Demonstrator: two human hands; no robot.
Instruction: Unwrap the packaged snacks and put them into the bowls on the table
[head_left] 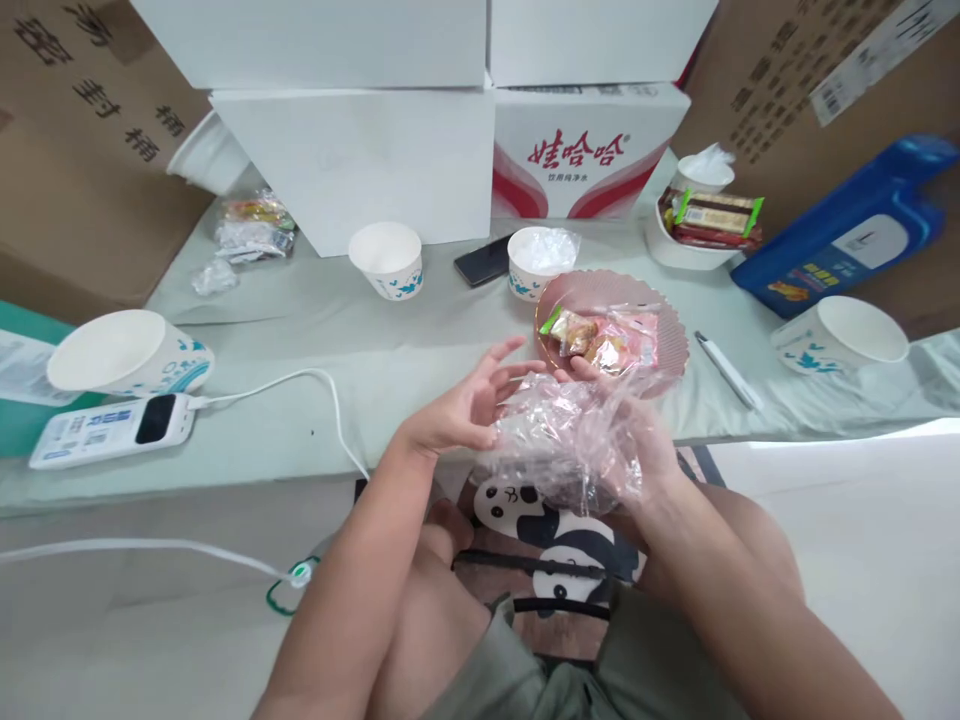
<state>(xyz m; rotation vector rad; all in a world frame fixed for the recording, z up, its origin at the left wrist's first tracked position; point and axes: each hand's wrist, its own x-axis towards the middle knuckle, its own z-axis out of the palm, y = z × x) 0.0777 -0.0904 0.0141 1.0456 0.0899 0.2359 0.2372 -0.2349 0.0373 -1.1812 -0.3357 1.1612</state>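
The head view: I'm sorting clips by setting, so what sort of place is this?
Perhaps a room at home or a dorm, though I can't be certain: a cloth-covered table ringed by stacked white boxes, and a scalloped plate of wrapped snacks.

There are two hands (pixel 469 405), one plate (pixel 671 340), one phone (pixel 482 262), one pen (pixel 727 372) and one blue bottle (pixel 836 235).

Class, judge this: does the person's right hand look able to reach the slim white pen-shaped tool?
Probably yes: nothing visible blocks the right hand from the tool, though the crinkled clear plastic it holds may need releasing first.
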